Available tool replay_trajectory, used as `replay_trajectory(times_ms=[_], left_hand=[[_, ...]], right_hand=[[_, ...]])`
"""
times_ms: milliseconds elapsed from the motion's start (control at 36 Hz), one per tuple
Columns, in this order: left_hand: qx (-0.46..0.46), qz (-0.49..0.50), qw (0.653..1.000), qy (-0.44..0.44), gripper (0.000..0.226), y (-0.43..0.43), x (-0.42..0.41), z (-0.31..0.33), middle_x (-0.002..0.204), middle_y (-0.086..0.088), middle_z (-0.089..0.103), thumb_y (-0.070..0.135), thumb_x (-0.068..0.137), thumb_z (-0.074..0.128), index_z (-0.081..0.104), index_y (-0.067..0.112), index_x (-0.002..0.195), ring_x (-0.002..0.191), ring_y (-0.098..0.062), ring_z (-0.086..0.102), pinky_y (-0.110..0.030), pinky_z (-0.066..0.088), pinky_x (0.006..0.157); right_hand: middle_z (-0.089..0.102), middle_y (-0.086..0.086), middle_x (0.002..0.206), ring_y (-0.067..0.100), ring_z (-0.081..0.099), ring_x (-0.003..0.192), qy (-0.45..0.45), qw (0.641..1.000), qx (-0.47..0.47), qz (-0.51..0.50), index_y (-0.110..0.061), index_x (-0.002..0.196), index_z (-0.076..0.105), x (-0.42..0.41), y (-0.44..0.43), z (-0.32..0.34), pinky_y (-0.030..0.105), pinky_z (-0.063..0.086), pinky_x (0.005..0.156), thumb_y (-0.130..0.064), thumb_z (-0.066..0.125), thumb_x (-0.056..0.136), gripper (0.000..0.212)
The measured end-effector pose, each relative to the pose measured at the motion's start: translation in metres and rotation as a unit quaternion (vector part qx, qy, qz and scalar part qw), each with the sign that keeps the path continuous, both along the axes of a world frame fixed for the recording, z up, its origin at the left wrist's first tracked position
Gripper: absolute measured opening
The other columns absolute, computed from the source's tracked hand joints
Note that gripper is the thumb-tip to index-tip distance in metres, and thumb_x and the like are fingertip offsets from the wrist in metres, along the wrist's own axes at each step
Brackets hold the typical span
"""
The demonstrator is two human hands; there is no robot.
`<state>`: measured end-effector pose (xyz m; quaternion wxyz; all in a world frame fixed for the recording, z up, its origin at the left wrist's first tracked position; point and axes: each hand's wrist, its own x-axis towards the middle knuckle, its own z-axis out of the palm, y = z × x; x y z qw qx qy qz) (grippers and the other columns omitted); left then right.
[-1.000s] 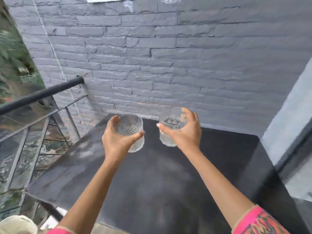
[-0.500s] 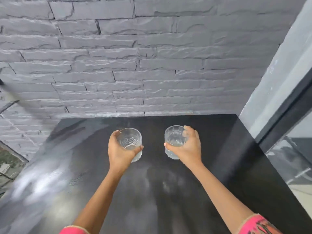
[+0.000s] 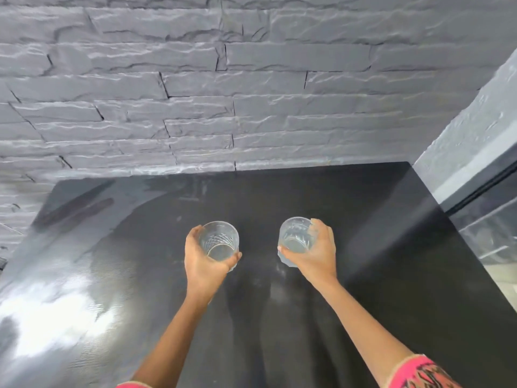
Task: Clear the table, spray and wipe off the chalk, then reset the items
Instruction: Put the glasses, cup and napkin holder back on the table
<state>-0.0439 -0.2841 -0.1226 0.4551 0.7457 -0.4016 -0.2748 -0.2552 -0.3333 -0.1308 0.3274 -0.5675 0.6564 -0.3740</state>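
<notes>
Head view looks down at a dark table that sits against a grey stone wall. Two bare arms reach out over the table, side by side. The left hand holds the left glass. Its thumb is on the side nearest the person and its fingers curl round the far left side. The right hand holds the right glass in much the same way, with the thumb at the near side and the fingers wrapped round the right side.

Both glasses are clear, short and round, with a cut diamond pattern. Both are upright with the open top up. They are near each other but apart, over the middle of the table. I cannot tell if their bottoms touch the table or hang just above it.

The table top looks smeared, with pale streaks, and a bright patch of light shines on its left side. A pink patterned sleeve shows on the right arm at the bottom edge.
</notes>
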Motion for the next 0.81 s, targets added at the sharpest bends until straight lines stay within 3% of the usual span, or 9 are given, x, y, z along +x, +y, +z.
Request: replay_trajectory(times_ms=[167, 278, 389, 444, 556, 639, 806], left_hand=[[0.017, -0.004, 1.000, 0.001, 0.101, -0.003, 0.001, -0.014, 0.138, 0.006, 0.045, 0.028, 0.054, 0.090, 0.034, 0.021, 0.138, 0.125, -0.014, 0.045, -0.024, 0.033, 0.101], [0.025, -0.004, 1.000, 0.011, 0.100, 0.001, 0.001, -0.021, 0.137, 0.007, 0.045, 0.028, 0.055, 0.090, 0.033, 0.021, 0.138, 0.125, -0.012, 0.044, -0.026, 0.035, 0.103], [0.031, -0.011, 0.999, 0.012, 0.101, 0.004, 0.002, -0.021, 0.139, 0.006, 0.044, 0.030, 0.055, 0.090, 0.032, 0.021, 0.138, 0.127, -0.014, 0.044, -0.035, 0.037, 0.108], [0.034, -0.019, 0.999, 0.015, 0.105, 0.005, 0.003, -0.019, 0.141, 0.005, 0.041, 0.030, 0.056, 0.090, 0.029, 0.020, 0.141, 0.130, -0.015, 0.041, -0.032, 0.035, 0.109], [0.034, -0.050, 0.998, 0.001, 0.123, 0.009, 0.004, -0.013, 0.154, -0.001, 0.021, 0.030, 0.055, 0.091, 0.013, 0.014, 0.149, 0.142, -0.017, 0.024, -0.026, 0.023, 0.112], [0.028, -0.050, 0.998, -0.026, 0.131, 0.020, 0.004, -0.004, 0.157, -0.003, 0.012, 0.033, 0.053, 0.091, 0.005, 0.014, 0.150, 0.145, -0.017, 0.015, -0.026, 0.018, 0.113], [0.002, -0.042, 0.996, -0.074, 0.125, 0.065, -0.010, 0.025, 0.158, -0.005, 0.010, 0.035, 0.060, 0.088, 0.004, 0.009, 0.150, 0.147, -0.020, 0.010, -0.032, 0.016, 0.118]], right_hand=[[0.036, -0.017, 0.111, -0.018, 0.038, 0.097, 0.008, 1.000, -0.006, -0.012, -0.044, 0.107, 0.034, 0.002, -0.002, -0.009, -0.004, 0.033, 0.071, -0.034, 0.089, 0.050, 0.079], [0.035, -0.020, 0.110, -0.025, 0.035, 0.100, 0.016, 1.000, -0.007, -0.005, -0.050, 0.106, 0.031, 0.000, 0.000, -0.013, -0.004, 0.033, 0.070, -0.037, 0.088, 0.050, 0.080], [0.032, -0.018, 0.118, -0.012, 0.037, 0.097, 0.020, 1.000, 0.006, 0.009, -0.034, 0.127, 0.034, -0.001, 0.001, -0.015, 0.010, 0.033, 0.079, -0.041, 0.087, 0.053, 0.091], [0.031, -0.017, 0.124, -0.011, 0.035, 0.100, 0.016, 1.000, 0.017, 0.013, -0.030, 0.135, 0.029, -0.001, 0.003, -0.013, 0.019, 0.035, 0.084, -0.044, 0.086, 0.054, 0.101], [0.024, -0.013, 0.140, 0.000, 0.033, 0.120, 0.016, 1.000, 0.014, 0.021, -0.029, 0.143, 0.020, -0.001, 0.009, -0.003, 0.024, 0.034, 0.095, -0.049, 0.086, 0.052, 0.114], [0.025, -0.007, 0.143, 0.010, 0.029, 0.131, 0.034, 0.999, -0.022, 0.035, -0.023, 0.143, 0.023, -0.004, 0.018, 0.006, 0.024, 0.030, 0.100, -0.046, 0.087, 0.055, 0.110], [0.036, 0.002, 0.139, 0.018, 0.034, 0.129, 0.047, 0.992, -0.102, 0.054, -0.014, 0.135, 0.036, -0.013, 0.053, 0.035, 0.030, 0.033, 0.104, -0.038, 0.087, 0.060, 0.094]])
